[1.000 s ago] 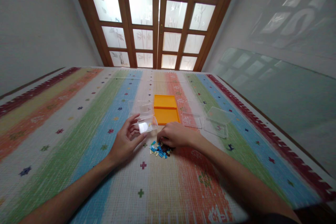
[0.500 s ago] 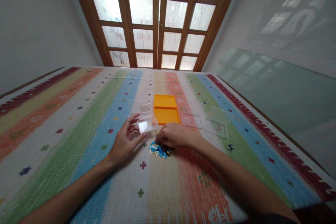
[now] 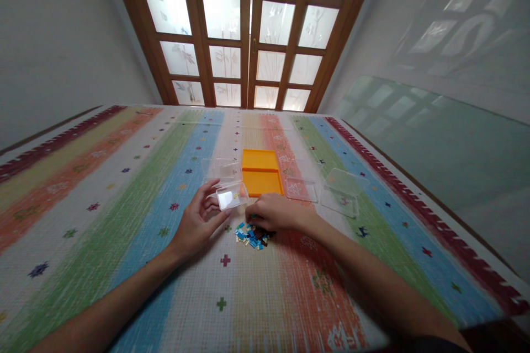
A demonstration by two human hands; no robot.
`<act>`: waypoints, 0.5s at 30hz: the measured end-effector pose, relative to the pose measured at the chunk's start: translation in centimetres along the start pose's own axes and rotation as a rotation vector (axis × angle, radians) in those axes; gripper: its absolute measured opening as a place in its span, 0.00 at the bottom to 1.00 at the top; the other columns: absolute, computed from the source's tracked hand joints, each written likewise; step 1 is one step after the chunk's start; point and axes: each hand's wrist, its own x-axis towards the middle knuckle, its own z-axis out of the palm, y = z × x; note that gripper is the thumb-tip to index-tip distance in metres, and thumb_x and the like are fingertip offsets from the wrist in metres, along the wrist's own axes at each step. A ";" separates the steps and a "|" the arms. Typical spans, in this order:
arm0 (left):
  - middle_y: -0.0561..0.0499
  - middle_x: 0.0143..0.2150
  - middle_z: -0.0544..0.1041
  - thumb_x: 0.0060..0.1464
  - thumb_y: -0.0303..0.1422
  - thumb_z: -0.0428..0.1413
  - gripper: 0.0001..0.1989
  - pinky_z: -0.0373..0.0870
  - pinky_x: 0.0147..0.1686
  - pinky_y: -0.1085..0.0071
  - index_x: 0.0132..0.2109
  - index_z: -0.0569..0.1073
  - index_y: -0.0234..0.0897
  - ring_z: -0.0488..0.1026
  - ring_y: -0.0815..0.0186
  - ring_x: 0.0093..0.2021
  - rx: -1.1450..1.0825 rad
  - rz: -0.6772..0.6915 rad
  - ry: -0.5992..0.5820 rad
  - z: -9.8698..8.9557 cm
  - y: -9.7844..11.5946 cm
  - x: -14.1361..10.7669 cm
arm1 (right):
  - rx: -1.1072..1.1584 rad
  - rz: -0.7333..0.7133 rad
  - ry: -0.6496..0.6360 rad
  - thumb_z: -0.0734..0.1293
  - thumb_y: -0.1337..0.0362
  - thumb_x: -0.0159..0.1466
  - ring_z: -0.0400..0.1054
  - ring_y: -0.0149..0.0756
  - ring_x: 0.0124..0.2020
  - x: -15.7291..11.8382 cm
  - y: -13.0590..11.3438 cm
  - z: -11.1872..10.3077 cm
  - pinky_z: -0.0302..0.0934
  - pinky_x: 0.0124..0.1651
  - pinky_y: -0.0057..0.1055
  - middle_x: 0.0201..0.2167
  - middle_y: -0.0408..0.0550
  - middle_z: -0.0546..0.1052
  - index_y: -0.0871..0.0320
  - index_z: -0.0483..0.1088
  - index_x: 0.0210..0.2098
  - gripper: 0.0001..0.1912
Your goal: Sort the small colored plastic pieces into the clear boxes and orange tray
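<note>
My left hand (image 3: 199, 219) grips a small clear plastic box (image 3: 232, 197) by its left side, tilted toward me, with a few tiny yellowish bits inside. Just to the right, my right hand (image 3: 271, 212) is closed, fingertips pinched together at the far edge of a pile of small toy bricks (image 3: 252, 236). Blue, cream and dark brown pieces make up this pile. A speck of green shows by the right fingertips, but what they hold is too small to make out. The right hand hides part of the pile.
Behind the hands lies an open orange case (image 3: 261, 182). Left of it sits a clear container (image 3: 215, 168), partly behind my left hand. To the right are a clear box (image 3: 302, 189) and an open clear box (image 3: 339, 201). A striped cloth (image 3: 165, 287) covers the table.
Both hands stay almost where they were, the left still holding the clear box. A speck of green now shows at the right fingertips, which have shifted very slightly over the pile.
</note>
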 end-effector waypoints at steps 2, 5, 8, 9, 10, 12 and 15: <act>0.43 0.57 0.75 0.54 0.36 0.66 0.34 0.79 0.53 0.57 0.65 0.65 0.43 0.80 0.61 0.46 -0.007 -0.002 0.004 0.0 0.1 0.0 | -0.006 0.013 -0.012 0.64 0.65 0.70 0.75 0.39 0.38 0.0 -0.4 -0.2 0.59 0.37 0.30 0.40 0.53 0.82 0.58 0.79 0.47 0.12; 0.43 0.58 0.74 0.54 0.36 0.66 0.34 0.79 0.53 0.58 0.65 0.65 0.44 0.80 0.62 0.47 -0.017 -0.011 0.003 0.0 0.2 0.0 | -0.005 0.029 -0.031 0.63 0.66 0.70 0.74 0.40 0.37 -0.1 -0.8 -0.5 0.59 0.36 0.30 0.40 0.55 0.82 0.60 0.79 0.47 0.13; 0.43 0.58 0.74 0.54 0.36 0.66 0.34 0.78 0.54 0.59 0.65 0.64 0.43 0.80 0.62 0.47 -0.015 -0.017 -0.003 0.0 0.1 0.0 | -0.013 0.034 -0.042 0.63 0.66 0.70 0.75 0.41 0.38 -0.2 -0.9 -0.8 0.59 0.36 0.31 0.40 0.55 0.82 0.59 0.79 0.48 0.13; 0.42 0.59 0.73 0.54 0.36 0.66 0.34 0.78 0.54 0.59 0.65 0.64 0.43 0.80 0.62 0.47 -0.013 -0.017 -0.003 0.0 0.1 0.0 | -0.019 0.030 -0.041 0.63 0.65 0.70 0.75 0.41 0.39 -0.2 -0.9 -0.8 0.59 0.36 0.31 0.41 0.55 0.82 0.59 0.79 0.48 0.13; 0.42 0.59 0.73 0.54 0.36 0.66 0.34 0.78 0.54 0.59 0.65 0.64 0.43 0.80 0.62 0.47 -0.012 -0.016 -0.001 0.0 0.0 0.0 | -0.025 0.028 -0.042 0.64 0.65 0.70 0.75 0.41 0.39 -0.2 -0.8 -0.8 0.59 0.36 0.31 0.41 0.55 0.83 0.59 0.79 0.48 0.13; 0.42 0.59 0.73 0.54 0.36 0.66 0.34 0.78 0.54 0.59 0.65 0.64 0.42 0.80 0.62 0.47 -0.011 -0.015 0.001 0.0 0.0 0.0 | -0.039 0.029 -0.046 0.64 0.65 0.69 0.75 0.41 0.39 -0.2 -0.8 -0.8 0.59 0.37 0.30 0.41 0.54 0.83 0.58 0.80 0.47 0.13; 0.43 0.58 0.73 0.53 0.36 0.65 0.34 0.78 0.54 0.59 0.65 0.64 0.43 0.80 0.63 0.46 -0.015 -0.018 0.003 0.0 0.0 0.0 | -0.053 0.035 -0.048 0.65 0.66 0.69 0.76 0.40 0.40 -0.2 -0.8 -0.8 0.59 0.37 0.30 0.40 0.54 0.83 0.57 0.80 0.47 0.12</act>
